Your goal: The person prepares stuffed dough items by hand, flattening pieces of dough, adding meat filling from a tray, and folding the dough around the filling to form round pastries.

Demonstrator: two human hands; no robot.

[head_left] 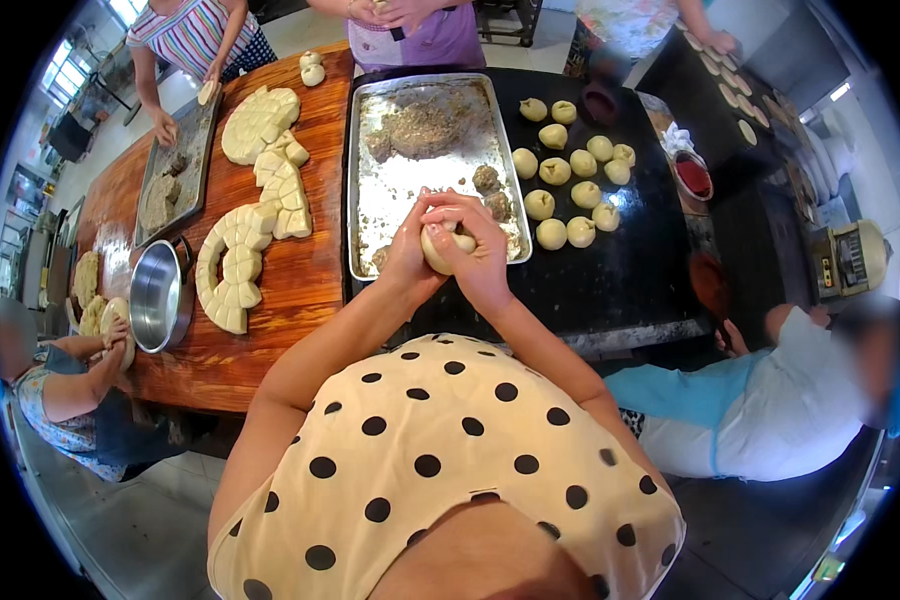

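Note:
Above the near part of a metal tray (375, 215), both my hands are closed around a ball of pale dough (436, 252). My left hand (410, 252) cups it from the left. My right hand (480, 245) wraps over its top and right side, so much of the ball is hidden. A large mound of brownish filling (425, 130) lies in the tray beyond my hands. Small lumps of filling (486, 180) sit near the tray's right side. Right of the tray, several rounded dough buns (554, 171) stand on the black tabletop (610, 290).
Cut dough portions (238, 255) lie on the wooden table (300, 370) at left, beside a steel bowl (160, 295) and another filling tray (205, 150). A red-filled bowl (692, 175) stands at right. Co-workers stand around the tables, one (750, 400) close on my right.

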